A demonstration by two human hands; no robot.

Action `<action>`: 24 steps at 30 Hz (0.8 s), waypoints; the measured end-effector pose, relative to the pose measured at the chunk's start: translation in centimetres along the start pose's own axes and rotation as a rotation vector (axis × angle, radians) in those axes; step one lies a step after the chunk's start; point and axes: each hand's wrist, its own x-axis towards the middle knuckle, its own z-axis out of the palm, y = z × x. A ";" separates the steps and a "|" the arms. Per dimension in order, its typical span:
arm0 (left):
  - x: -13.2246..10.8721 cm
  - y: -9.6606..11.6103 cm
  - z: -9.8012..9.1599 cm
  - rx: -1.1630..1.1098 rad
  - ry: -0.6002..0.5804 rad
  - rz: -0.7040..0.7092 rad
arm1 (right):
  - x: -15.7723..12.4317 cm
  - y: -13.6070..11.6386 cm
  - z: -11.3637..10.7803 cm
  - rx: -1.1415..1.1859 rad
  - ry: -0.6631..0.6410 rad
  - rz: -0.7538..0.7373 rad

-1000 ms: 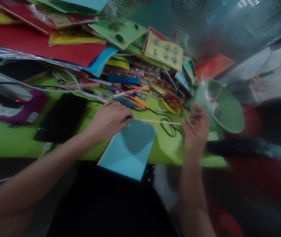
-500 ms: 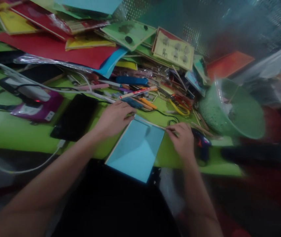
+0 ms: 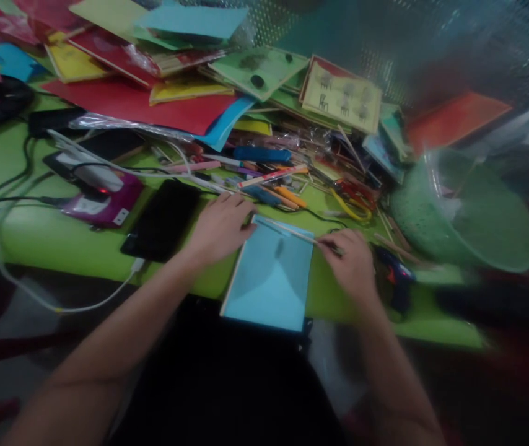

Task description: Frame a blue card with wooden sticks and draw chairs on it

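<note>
While the right hand [image 3: 352, 261] pinches a thin stick [image 3: 293, 231] | left hand [image 3: 222, 225]: grip unclear, at blue card [image 3: 268, 282]

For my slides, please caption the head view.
Right hand holding a thin stick along the far edge of a blue card, left hand by its corner, at a cluttered green table.
</note>
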 end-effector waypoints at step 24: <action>0.3 -0.3 -0.3 0.001 0.005 -0.008 | 2.8 0.0 1.8 0.040 -0.062 -0.044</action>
